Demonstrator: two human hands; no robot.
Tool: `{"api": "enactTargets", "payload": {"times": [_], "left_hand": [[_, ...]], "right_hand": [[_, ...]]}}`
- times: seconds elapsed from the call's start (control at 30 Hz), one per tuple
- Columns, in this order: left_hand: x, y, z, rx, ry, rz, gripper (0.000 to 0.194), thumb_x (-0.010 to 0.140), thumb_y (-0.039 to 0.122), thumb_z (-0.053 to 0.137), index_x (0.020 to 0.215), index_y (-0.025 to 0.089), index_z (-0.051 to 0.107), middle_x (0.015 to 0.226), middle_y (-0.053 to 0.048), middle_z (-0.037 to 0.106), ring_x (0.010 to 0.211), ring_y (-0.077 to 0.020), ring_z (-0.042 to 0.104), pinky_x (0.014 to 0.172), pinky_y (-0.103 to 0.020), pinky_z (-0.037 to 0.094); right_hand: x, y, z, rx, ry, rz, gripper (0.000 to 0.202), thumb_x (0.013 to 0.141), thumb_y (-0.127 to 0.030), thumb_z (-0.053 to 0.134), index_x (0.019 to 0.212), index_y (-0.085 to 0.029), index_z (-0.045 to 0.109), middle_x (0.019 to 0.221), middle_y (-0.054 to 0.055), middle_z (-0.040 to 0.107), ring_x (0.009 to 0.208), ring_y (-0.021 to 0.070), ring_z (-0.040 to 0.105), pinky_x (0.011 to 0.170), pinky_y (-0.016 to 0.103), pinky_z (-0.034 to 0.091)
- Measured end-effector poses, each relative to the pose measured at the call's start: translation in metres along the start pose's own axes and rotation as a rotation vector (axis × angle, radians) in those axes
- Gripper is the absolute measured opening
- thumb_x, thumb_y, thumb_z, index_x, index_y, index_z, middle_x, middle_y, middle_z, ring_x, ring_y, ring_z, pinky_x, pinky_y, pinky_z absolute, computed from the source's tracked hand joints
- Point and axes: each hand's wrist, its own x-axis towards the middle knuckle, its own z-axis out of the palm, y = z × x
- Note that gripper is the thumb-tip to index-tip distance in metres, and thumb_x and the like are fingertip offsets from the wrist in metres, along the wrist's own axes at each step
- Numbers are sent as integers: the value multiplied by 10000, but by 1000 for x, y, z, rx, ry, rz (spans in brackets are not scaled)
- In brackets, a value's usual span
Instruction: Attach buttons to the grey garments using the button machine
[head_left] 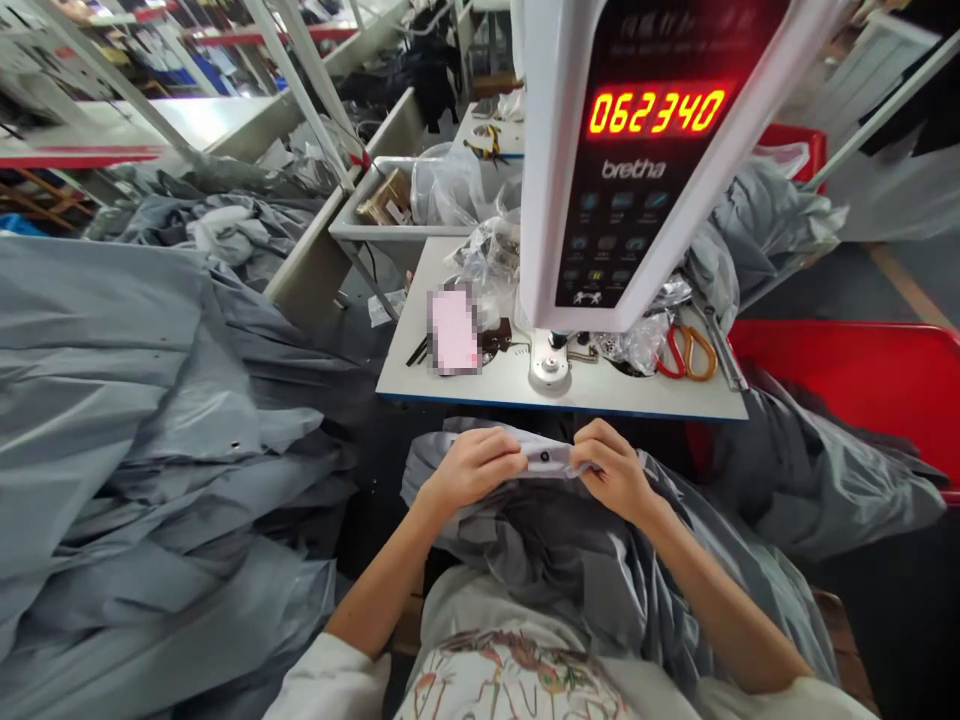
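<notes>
Both hands grip a folded edge of grey fabric (551, 472) just in front of the table. My left hand (480, 465) pinches it on the left, and my right hand (611, 465) pinches it on the right. A small dark round snap (545, 456) shows on the strip stretched between them. The rest of the fabric drapes over my lap. Beyond the hands stands a white machine (551, 200) with a red lit display, above a round metal base (550, 370) on the tabletop.
The white table (652, 400) carries a pink blurred item (454, 332), clear plastic bags and orange-handled scissors (699, 352). Grey fabric is heaped at the left (97, 400). A red bin (862, 380) stands at the right, a grey tray (390, 232) behind.
</notes>
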Motion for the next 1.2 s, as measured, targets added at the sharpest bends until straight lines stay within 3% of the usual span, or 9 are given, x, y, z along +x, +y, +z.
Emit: {"api": "enactTargets", "payload": {"times": [0.1, 0.2, 0.33, 0.5, 0.67, 0.8, 0.9, 1.03, 1.2], "left_hand": [[-7, 7, -3, 36, 44, 51, 231, 928, 225, 446, 783, 216, 626, 732, -24, 597, 629, -116, 498, 590, -243, 393], [-9, 7, -3, -51, 87, -34, 216, 933, 235, 433, 935, 222, 649, 756, -28, 596, 665, -111, 531, 612, -219, 425], [-4, 5, -6, -232, -51, -389, 255, 924, 297, 459, 1093, 214, 631, 807, -27, 594, 714, -113, 540, 635, -202, 434], [5, 3, -9, -498, -187, -732, 408, 922, 476, 408, 765, 150, 596, 627, 19, 451, 591, -91, 394, 532, -196, 324], [5, 1, -6, -567, -172, -827, 473, 895, 553, 402, 651, 155, 484, 602, 32, 350, 577, -86, 325, 518, -205, 292], [11, 4, -9, -542, -177, -821, 436, 908, 525, 389, 826, 157, 606, 716, 2, 532, 669, -117, 466, 613, -215, 389], [19, 8, -9, -558, -232, -828, 403, 848, 511, 522, 1071, 186, 607, 844, -14, 622, 718, -133, 537, 646, -220, 429], [23, 7, 0, -586, -356, -763, 334, 859, 466, 511, 964, 174, 633, 779, -9, 606, 643, -115, 489, 570, -210, 393], [13, -2, 20, -508, -154, -882, 321, 907, 454, 405, 930, 179, 569, 714, 23, 511, 627, -105, 423, 571, -208, 357]], "right_hand": [[-7, -8, 2, 17, 24, -10, 225, 780, -30, 480, 755, -235, 570, 742, 11, 546, 677, 128, 519, 602, 243, 424], [-11, -5, 2, 47, 10, 145, 240, 768, -59, 510, 906, -235, 598, 804, 19, 590, 704, 134, 561, 602, 239, 440], [-16, 10, -5, 88, -79, 431, 173, 788, -129, 525, 892, -217, 630, 845, 20, 640, 775, 161, 597, 685, 261, 463], [-18, 16, -11, 206, -157, 622, 223, 884, -379, 519, 891, -202, 655, 773, 13, 633, 667, 144, 553, 586, 239, 423], [-15, 9, -6, 260, -116, 637, 293, 899, -446, 493, 848, -199, 643, 687, 0, 567, 569, 115, 465, 497, 227, 353], [-11, 5, -1, 215, -36, 648, 251, 901, -426, 501, 935, -222, 643, 672, -8, 559, 557, 115, 457, 490, 229, 343], [-6, 0, 1, 228, -103, 625, 254, 908, -415, 488, 937, -222, 649, 701, -3, 602, 588, 123, 500, 519, 229, 370], [0, -1, -1, 258, -187, 592, 274, 919, -402, 463, 964, -215, 659, 799, 9, 658, 656, 126, 557, 578, 230, 425], [22, 34, -43, 105, -103, 503, 257, 902, -374, 493, 1009, -198, 647, 896, 45, 688, 789, 166, 622, 712, 283, 489]]}}
